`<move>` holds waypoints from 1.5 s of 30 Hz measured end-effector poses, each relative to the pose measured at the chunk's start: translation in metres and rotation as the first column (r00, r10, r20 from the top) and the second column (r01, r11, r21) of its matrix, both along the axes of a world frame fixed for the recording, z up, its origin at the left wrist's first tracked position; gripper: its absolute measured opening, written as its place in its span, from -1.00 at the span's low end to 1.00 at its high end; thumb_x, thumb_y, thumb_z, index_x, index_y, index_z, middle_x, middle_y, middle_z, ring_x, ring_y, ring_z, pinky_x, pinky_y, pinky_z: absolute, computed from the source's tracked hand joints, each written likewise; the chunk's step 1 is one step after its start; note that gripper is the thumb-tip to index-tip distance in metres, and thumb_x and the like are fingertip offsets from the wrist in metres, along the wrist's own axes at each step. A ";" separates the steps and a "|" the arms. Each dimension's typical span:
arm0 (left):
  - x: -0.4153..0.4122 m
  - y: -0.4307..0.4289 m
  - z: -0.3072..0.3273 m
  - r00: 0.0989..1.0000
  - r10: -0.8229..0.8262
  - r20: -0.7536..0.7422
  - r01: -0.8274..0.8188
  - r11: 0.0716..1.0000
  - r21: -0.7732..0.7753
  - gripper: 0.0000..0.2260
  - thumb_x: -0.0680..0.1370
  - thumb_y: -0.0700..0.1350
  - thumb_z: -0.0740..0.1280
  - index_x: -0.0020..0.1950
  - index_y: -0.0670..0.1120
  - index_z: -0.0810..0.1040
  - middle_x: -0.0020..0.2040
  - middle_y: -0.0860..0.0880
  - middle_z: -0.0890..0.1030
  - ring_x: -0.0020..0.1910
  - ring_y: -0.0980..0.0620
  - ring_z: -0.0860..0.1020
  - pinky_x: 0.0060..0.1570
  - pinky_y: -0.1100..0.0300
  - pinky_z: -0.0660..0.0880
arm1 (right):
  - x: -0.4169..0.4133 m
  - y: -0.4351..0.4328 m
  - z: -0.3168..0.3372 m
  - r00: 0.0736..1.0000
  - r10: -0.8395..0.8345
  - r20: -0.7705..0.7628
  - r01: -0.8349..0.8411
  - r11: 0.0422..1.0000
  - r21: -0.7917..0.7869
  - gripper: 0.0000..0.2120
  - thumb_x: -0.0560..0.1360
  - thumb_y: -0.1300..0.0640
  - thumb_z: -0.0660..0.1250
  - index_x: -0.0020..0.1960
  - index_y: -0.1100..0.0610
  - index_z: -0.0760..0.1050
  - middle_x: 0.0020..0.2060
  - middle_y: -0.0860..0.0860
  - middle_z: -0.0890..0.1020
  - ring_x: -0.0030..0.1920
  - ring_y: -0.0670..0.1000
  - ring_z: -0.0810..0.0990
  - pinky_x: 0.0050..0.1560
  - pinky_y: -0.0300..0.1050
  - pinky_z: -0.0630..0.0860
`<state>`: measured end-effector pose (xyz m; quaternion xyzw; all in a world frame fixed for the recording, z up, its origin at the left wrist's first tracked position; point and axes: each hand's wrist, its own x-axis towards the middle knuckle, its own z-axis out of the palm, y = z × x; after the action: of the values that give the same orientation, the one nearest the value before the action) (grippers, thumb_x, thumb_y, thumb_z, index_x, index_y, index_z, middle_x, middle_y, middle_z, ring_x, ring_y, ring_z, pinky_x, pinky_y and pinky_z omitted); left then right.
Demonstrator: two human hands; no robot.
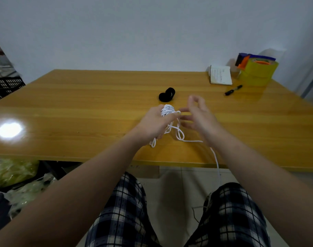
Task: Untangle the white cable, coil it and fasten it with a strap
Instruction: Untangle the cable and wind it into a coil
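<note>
We think the loops could slip off our left hand (153,123), because the loose end hangs over the near edge of the table (80,104) and could pull or snag. That hand grips the white cable (167,110) bundle. Our right hand (198,114), just right of it, looks blurry, fingers spread, holding nothing. The black strap (167,95) lies just beyond.

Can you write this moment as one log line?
stage: coiling | left hand: grips white cable coil | right hand: blurred beside coil | loose end: trails off table | black strap: unused on table
</note>
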<state>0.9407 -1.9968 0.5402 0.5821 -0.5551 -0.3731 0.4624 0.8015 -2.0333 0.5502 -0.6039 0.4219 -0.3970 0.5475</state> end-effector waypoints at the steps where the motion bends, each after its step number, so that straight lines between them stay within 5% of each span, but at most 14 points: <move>1: 0.000 -0.001 -0.001 0.999 0.025 -0.036 -0.025 1.000 -0.001 -0.81 0.56 -0.06 0.32 -0.08 -0.17 0.40 -0.49 -0.03 0.36 -0.63 0.07 0.28 -0.58 0.23 0.24 | 0.002 0.005 -0.003 0.995 0.068 -0.075 -0.067 0.998 0.016 -0.50 0.52 -0.16 0.19 0.40 -0.07 0.14 0.09 0.01 0.55 0.07 0.03 0.58 0.16 0.03 0.53; 5: 0.004 -0.002 -0.002 0.982 0.091 -0.165 -0.093 0.996 -0.003 -0.84 0.57 -0.11 0.29 -0.15 -0.15 0.39 -0.55 -0.01 0.39 -0.65 0.07 0.29 -0.62 0.29 0.22 | 0.004 0.016 -0.018 0.957 0.262 -0.122 -0.256 0.965 0.059 -0.08 0.40 0.15 0.46 0.49 -0.15 -0.11 0.11 0.03 0.50 -0.08 0.02 0.62 -0.13 -0.15 0.60; 8: 0.007 -0.003 -0.005 0.975 0.047 -0.218 -0.053 0.998 -0.021 -0.79 0.58 -0.10 0.29 -0.19 -0.14 0.34 -0.53 -0.08 0.28 -0.65 0.03 0.22 -0.61 0.27 0.19 | 0.007 0.014 -0.025 0.965 0.246 -0.090 -0.241 0.968 0.067 -0.22 0.49 0.32 0.33 0.50 -0.05 -0.03 -0.12 0.06 0.56 -0.43 -0.08 0.52 -0.45 -0.28 0.47; 11: 0.008 -0.002 -0.005 0.982 0.023 -0.187 -0.025 1.000 -0.007 -0.74 0.56 -0.01 0.32 -0.20 -0.12 0.36 -0.49 -0.10 0.27 -0.63 0.02 0.22 -0.60 0.27 0.20 | 0.002 -0.001 -0.022 0.942 0.055 -0.332 -0.109 0.983 -0.146 -0.53 0.52 0.23 0.30 0.39 0.04 0.28 -0.22 0.01 0.56 -0.30 -0.09 0.52 -0.38 -0.36 0.40; 14: 0.011 0.000 -0.003 0.991 -0.033 -0.131 0.035 0.999 0.018 -0.69 0.52 0.09 0.36 -0.22 -0.09 0.37 -0.52 -0.06 0.27 -0.61 0.03 0.22 -0.58 0.25 0.20 | -0.022 -0.019 -0.010 0.856 -0.013 -0.516 -0.204 0.910 -0.361 -0.66 0.46 0.06 0.39 0.22 -0.07 0.49 -0.17 -0.12 0.47 -0.15 -0.12 0.44 -0.15 -0.25 0.37; 18: 0.004 0.000 0.004 0.955 -0.191 0.226 0.171 0.980 0.105 -0.64 0.43 0.18 0.42 -0.11 -0.09 0.45 -0.49 0.01 0.42 -0.59 0.09 0.31 -0.58 0.26 0.26 | -0.043 -0.032 0.001 0.796 0.103 -0.596 -0.370 0.862 -0.346 -0.66 0.36 -0.04 0.44 0.13 -0.10 0.56 -0.07 -0.12 0.44 -0.06 -0.18 0.40 -0.08 -0.30 0.34; 22: -0.006 -0.005 0.006 0.893 -0.283 0.351 0.232 0.956 0.182 -0.73 0.46 0.04 0.44 -0.14 -0.12 0.45 -0.42 -0.04 0.42 -0.60 0.14 0.32 -0.61 0.32 0.23 | -0.040 -0.043 -0.001 0.720 -0.241 -0.651 -0.267 0.770 -0.580 -0.57 0.27 -0.28 0.29 -0.14 0.05 0.63 -0.27 -0.03 0.36 -0.16 0.03 0.38 -0.18 -0.05 0.31; 26: -0.008 -0.008 0.009 0.884 -0.290 0.367 0.234 0.953 0.190 -0.66 0.57 0.06 0.28 -0.26 -0.15 0.39 -0.53 0.02 0.35 -0.66 0.15 0.25 -0.62 0.35 0.18 | -0.034 -0.041 0.001 0.705 -0.438 -0.558 -0.208 0.624 -0.753 -0.59 0.41 -0.23 0.30 -0.38 0.10 0.46 -0.39 -0.02 0.32 -0.22 0.03 0.33 -0.18 -0.11 0.14; 31: 0.002 -0.002 0.025 0.955 -0.298 -0.009 0.297 0.947 0.122 -0.71 0.59 0.05 0.25 -0.15 -0.15 0.35 -0.49 -0.04 0.19 -0.59 0.07 0.14 -0.53 0.25 0.06 | -0.029 -0.040 0.002 0.651 -0.476 -0.592 -0.193 0.650 -0.735 -0.45 0.49 -0.28 0.14 -0.42 0.14 0.40 -0.38 0.07 0.40 -0.25 0.11 0.41 -0.24 -0.07 0.22; 34: 0.001 0.000 0.030 0.978 -0.202 -0.052 0.204 0.978 0.041 -0.73 0.58 0.08 0.25 -0.09 -0.12 0.38 -0.51 -0.02 0.19 -0.61 0.07 0.13 -0.55 0.26 0.06 | -0.024 -0.039 0.005 0.758 -0.323 -0.567 -0.173 0.738 -0.652 -0.68 0.52 -0.17 0.17 -0.16 0.06 0.48 -0.09 0.03 0.36 -0.20 -0.04 0.37 -0.18 -0.14 0.26; 37: 0.006 -0.003 0.028 0.995 -0.014 -0.099 0.011 0.999 -0.032 -0.69 0.58 0.11 0.25 -0.14 -0.13 0.42 -0.58 0.05 0.21 -0.65 0.08 0.16 -0.57 0.28 0.16 | -0.023 -0.036 0.007 0.852 -0.171 -0.496 -0.244 0.707 -0.664 -0.78 0.54 0.06 0.28 0.16 0.06 0.47 0.04 -0.01 0.27 -0.14 -0.18 0.33 -0.04 -0.34 0.32; 39: 0.013 -0.004 0.029 0.984 0.082 -0.157 -0.091 0.994 -0.052 -0.67 0.58 0.09 0.26 -0.24 -0.12 0.40 -0.61 0.06 0.22 -0.68 0.08 0.19 -0.56 0.25 0.21 | -0.022 -0.036 0.006 0.871 -0.143 -0.470 -0.254 0.688 -0.680 -0.71 0.53 0.13 0.30 0.25 0.07 0.43 -0.02 -0.04 0.32 -0.13 -0.23 0.35 -0.05 -0.45 0.30; 42: 0.023 -0.007 0.035 0.937 0.204 -0.285 -0.230 0.971 -0.060 -0.66 0.59 0.02 0.28 -0.34 -0.07 0.34 -0.63 0.06 0.22 -0.67 0.08 0.20 -0.53 0.24 0.29 | -0.018 -0.033 0.007 0.893 -0.228 -0.388 -0.146 0.668 -0.729 -0.82 0.53 0.12 0.30 0.12 0.09 0.52 -0.27 -0.07 0.45 -0.25 -0.15 0.41 -0.24 -0.29 0.33; 45: 0.033 -0.010 0.040 0.882 0.298 -0.365 -0.340 0.939 -0.056 -0.72 0.57 0.00 0.30 -0.29 -0.06 0.39 -0.62 0.06 0.23 -0.66 0.09 0.20 -0.53 0.27 0.34 | -0.024 -0.033 0.007 0.966 -0.252 -0.052 0.174 0.788 -0.591 -0.88 0.53 0.15 0.30 -0.15 0.08 0.59 -0.45 -0.22 0.53 -0.35 -0.23 0.46 -0.28 -0.32 0.33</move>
<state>0.9734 -2.0070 0.5801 0.5613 -0.3811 -0.3560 0.6426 0.7775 -2.0662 0.5574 -0.7146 0.3800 -0.5265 0.2600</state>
